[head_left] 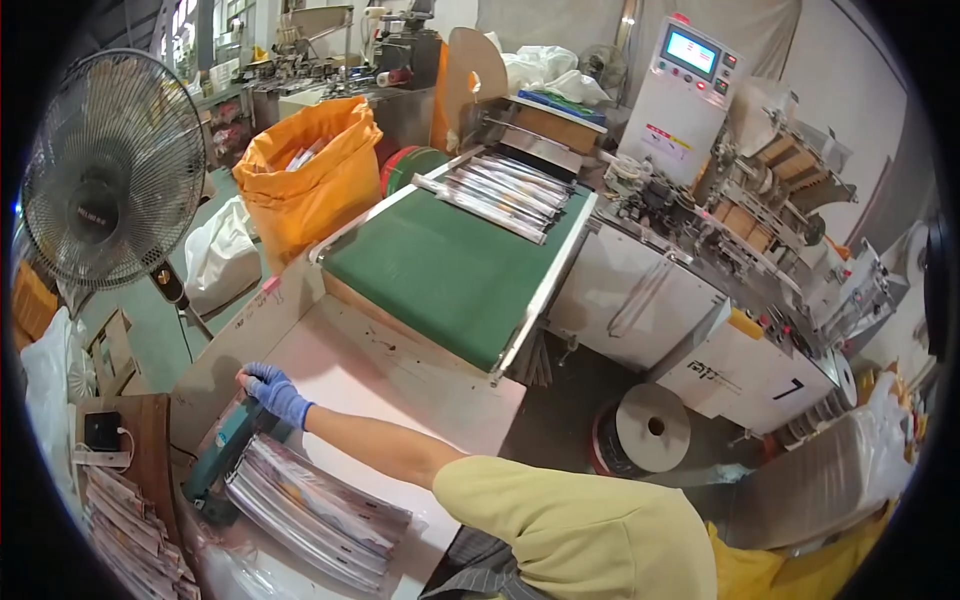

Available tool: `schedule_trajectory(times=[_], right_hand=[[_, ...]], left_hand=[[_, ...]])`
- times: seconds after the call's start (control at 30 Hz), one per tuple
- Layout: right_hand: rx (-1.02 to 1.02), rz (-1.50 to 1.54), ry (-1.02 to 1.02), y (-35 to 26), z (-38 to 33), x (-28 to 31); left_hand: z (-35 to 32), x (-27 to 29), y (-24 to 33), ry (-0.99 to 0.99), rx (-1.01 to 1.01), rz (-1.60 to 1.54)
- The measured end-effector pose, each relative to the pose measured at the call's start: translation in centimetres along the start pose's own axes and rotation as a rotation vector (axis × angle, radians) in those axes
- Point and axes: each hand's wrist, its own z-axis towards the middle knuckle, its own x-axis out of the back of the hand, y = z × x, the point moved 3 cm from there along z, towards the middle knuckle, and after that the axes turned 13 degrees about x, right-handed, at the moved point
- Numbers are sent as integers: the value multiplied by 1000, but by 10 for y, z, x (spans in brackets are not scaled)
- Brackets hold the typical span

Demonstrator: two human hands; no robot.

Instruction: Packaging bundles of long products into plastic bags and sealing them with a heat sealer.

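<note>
Head view: gloved left hand, grip closed on teal sealer, beside packet stack below green conveyor.

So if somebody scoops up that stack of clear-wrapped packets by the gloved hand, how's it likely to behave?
The stack of packets looks glossy, so it is probably slippery. The packets are long, thin and loosely fanned, so they would likely sag and slide apart. Probably light.

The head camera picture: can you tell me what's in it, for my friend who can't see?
A person's gloved hand reaches left and grips a teal tool beside a stack of clear-wrapped packets on a pale table. Behind it, a green conveyor belt carries more packets out of a white machine. A fan and an orange sack stand at the left.
</note>
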Motion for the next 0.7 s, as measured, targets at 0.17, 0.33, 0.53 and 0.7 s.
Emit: schedule_trajectory(times=[0.17, 0.33, 0.53, 0.7], right_hand=[[206, -849, -344, -22, -135, -23], [384, -667, -629, -69, -233, -83], [453, -432, -410, -112, -208, -131], [315, -623, -675, -137, -196, -152]], left_hand=[[-43, -18, 80, 267, -480, 680], [-19, -46, 61, 519, -602, 752], [3, -83, 54, 832, -749, 770], [-23, -59, 62, 906, -859, 621]])
